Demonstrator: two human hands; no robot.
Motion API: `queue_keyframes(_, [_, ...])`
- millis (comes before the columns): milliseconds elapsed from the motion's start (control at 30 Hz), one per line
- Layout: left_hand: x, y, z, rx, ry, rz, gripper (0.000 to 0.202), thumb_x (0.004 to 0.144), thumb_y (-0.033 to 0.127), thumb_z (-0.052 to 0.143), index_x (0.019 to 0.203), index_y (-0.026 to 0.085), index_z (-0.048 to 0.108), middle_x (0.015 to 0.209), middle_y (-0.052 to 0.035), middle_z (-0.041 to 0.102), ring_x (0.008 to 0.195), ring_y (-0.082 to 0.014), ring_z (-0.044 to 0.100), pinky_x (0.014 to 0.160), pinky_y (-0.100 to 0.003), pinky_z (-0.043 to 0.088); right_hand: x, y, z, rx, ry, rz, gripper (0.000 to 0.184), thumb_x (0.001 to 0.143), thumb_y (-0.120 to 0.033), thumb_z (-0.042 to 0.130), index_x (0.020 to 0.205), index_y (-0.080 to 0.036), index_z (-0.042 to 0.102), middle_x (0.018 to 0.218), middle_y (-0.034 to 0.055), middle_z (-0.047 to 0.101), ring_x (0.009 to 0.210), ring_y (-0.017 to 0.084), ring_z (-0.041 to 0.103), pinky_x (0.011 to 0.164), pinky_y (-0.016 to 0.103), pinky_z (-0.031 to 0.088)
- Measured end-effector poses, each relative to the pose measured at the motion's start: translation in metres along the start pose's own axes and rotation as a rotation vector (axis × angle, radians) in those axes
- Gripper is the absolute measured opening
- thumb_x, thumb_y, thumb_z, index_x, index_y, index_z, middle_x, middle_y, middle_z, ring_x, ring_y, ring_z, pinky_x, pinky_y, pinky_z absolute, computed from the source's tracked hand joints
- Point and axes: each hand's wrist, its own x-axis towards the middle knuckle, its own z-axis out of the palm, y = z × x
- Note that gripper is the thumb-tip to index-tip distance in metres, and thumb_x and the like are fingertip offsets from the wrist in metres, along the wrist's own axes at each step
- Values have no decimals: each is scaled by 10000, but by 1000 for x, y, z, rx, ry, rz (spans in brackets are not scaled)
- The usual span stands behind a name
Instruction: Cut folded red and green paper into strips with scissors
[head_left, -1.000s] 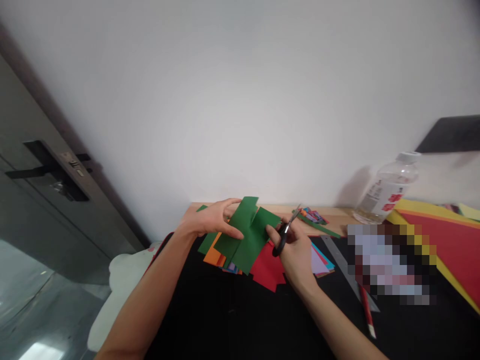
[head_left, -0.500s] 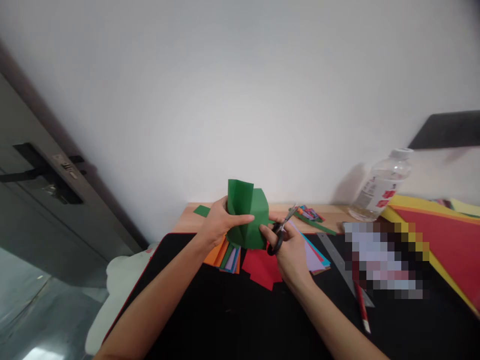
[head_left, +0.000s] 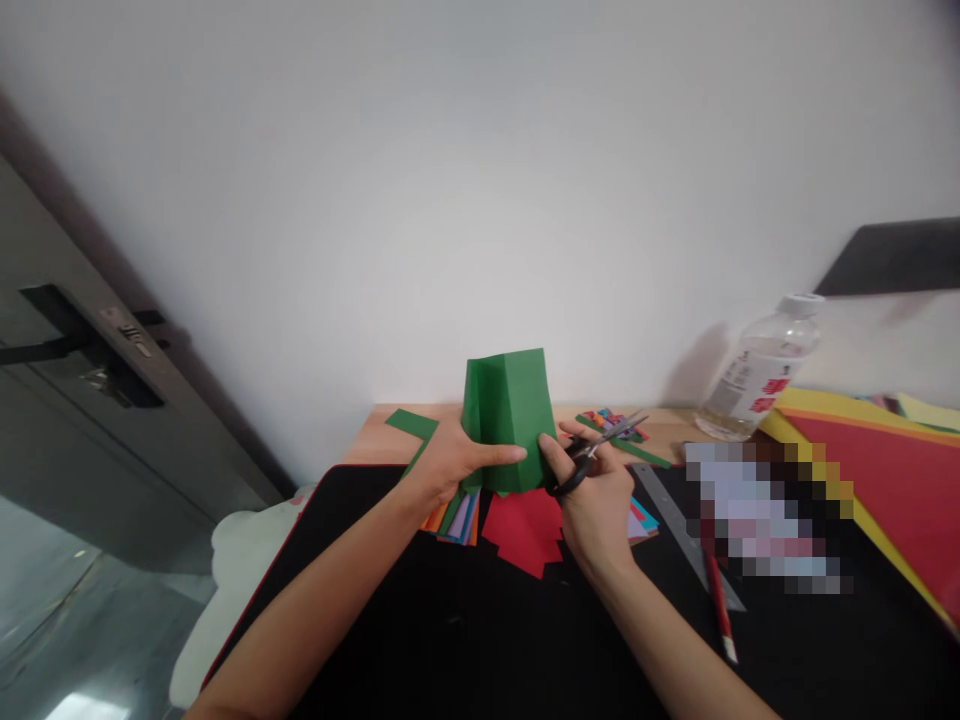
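Note:
A creased sheet of green paper (head_left: 521,400) is held upright above the desk. My left hand (head_left: 459,462) grips its lower left part, with the thumb across the front and the other fingers hidden behind. In my right hand (head_left: 596,490) is a pair of scissors (head_left: 581,465) with black handles, its blades pointing up and to the right, away from the paper. The right thumb touches the sheet's right edge. Below the hands lie red paper pieces (head_left: 525,540) and a fan of coloured paper strips (head_left: 461,520). Green paper (head_left: 411,423) also shows left of my left hand.
A metal ruler (head_left: 675,515) and a red pen (head_left: 721,610) lie on the black mat (head_left: 480,640) at right. Behind them stand a plastic bottle (head_left: 761,370) and large coloured sheets (head_left: 892,480). Small colourful wrapped pieces (head_left: 600,418) lie by the wall.
The green paper has turned so a folded panel faces me more flatly. My right hand has shifted right, and the scissors' blades have swung further right.

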Motion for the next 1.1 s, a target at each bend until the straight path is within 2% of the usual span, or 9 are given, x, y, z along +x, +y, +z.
queue_keyframes(133, [2, -4, -2, -14, 83, 90, 428, 551, 176, 797, 958, 129, 672, 980, -125, 696, 859, -249, 653, 795, -403, 527, -3, -3, 1, -10, -91, 22, 427, 605, -367, 777, 951, -174, 619, 672, -19, 604, 571, 118, 530, 542, 240, 428])
queue_keyframes(233, [3, 4, -13, -32, 128, 124, 404, 580, 194, 784, 962, 127, 669, 993, -118, 693, 852, -239, 655, 807, -401, 527, -7, -5, 4, -40, -233, 36, 363, 613, -358, 781, 881, -170, 624, 654, -20, 595, 596, 130, 542, 581, 256, 433])
queue_keyframes(400, [-2, 29, -30, -73, 244, 178, 367, 608, 217, 772, 950, 125, 676, 907, -95, 705, 773, -227, 661, 747, -396, 551, -19, -6, 6, -80, -672, 262, 429, 608, -396, 783, 921, -164, 603, 737, 19, 662, 668, 162, 604, 642, 280, 453])
queue_keyframes(467, [-7, 39, -30, -83, 306, 209, 321, 599, 229, 777, 886, 118, 687, 846, -89, 707, 714, -220, 661, 687, -383, 563, -23, -5, 5, -93, -837, 334, 450, 611, -401, 783, 940, -167, 584, 745, 17, 667, 640, 144, 599, 608, 259, 443])
queue_keyframes(533, [-11, 47, -26, -89, 353, 230, 304, 558, 212, 798, 825, 118, 688, 809, -76, 706, 689, -209, 658, 648, -354, 567, -26, -3, 4, -93, -936, 361, 436, 632, -399, 774, 939, -168, 570, 753, 17, 662, 613, 123, 581, 579, 240, 428])
queue_keyframes(633, [-14, 50, -16, -89, 345, 177, 313, 517, 205, 818, 786, 118, 684, 761, -56, 699, 649, -187, 645, 634, -341, 564, -29, -2, 4, -91, -986, 342, 408, 661, -400, 758, 933, -160, 573, 755, 17, 642, 618, 112, 555, 574, 232, 414])
queue_keyframes(767, [-10, 39, -11, -80, 313, 121, 384, 497, 205, 824, 840, 116, 676, 795, -64, 695, 684, -196, 644, 674, -359, 554, -29, -7, 5, -74, -1007, 317, 425, 671, -399, 751, 970, -148, 583, 742, 10, 610, 633, 111, 527, 585, 236, 401])
queue_keyframes(900, [-4, 27, -13, -37, 304, 127, 384, 515, 206, 813, 859, 120, 666, 820, -73, 690, 697, -197, 640, 690, -365, 543, -29, -12, 6, -68, -1001, 326, 429, 680, -401, 745, 981, -144, 581, 715, -9, 573, 603, 95, 491, 555, 222, 372])
queue_keyframes(1100, [-3, 27, -14, 7, 311, 157, 419, 518, 219, 813, 896, 122, 659, 838, -76, 689, 708, -202, 642, 692, -369, 544, -28, -10, 7, -73, -1005, 347, 447, 665, -410, 757, 971, -137, 579, 680, -27, 539, 556, 74, 428, 498, 202, 309])
